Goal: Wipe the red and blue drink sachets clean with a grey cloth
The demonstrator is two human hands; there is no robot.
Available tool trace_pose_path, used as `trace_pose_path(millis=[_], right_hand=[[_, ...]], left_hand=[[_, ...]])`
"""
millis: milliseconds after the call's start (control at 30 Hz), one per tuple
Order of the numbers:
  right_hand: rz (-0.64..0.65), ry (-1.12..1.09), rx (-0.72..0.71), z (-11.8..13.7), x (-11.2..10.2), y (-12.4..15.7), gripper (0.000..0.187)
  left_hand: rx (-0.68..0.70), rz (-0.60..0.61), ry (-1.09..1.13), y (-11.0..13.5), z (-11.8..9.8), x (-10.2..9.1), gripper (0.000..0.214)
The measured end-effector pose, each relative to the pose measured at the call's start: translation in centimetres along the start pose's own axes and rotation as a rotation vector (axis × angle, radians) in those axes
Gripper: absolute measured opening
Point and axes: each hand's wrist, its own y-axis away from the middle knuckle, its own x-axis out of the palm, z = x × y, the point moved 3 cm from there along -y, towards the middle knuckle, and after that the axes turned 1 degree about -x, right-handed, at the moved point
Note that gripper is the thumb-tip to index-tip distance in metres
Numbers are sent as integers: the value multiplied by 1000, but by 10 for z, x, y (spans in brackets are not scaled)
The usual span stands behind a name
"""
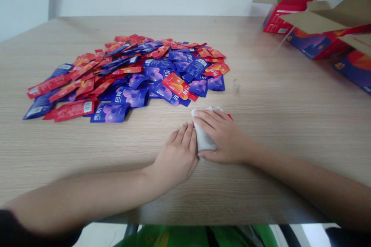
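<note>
My right hand lies over a crumpled white piece of tissue or cloth, with its fingers across the top and its thumb curled beneath the near end. A small red corner shows just past those fingers, and what it belongs to is hidden. My left hand rests on the wooden table, its fingertips against the white piece's left side. Beyond both hands spreads a large loose pile of red and blue sachets, a little way from my fingertips.
Opened cardboard boxes in red and blue print stand at the far right of the table, with flaps sticking up. A small dark mark lies on the tabletop. Something green shows below the near table edge.
</note>
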Motion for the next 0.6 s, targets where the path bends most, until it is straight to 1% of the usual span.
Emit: trace_pose_path(millis=[167, 600], right_hand=[[-20, 16, -15, 0, -1, 0, 83], [10, 57, -11, 1, -1, 0, 78]], left_hand=[[-13, 11, 11, -1, 0, -1, 57], [-8, -12, 4, -1, 0, 0, 54]])
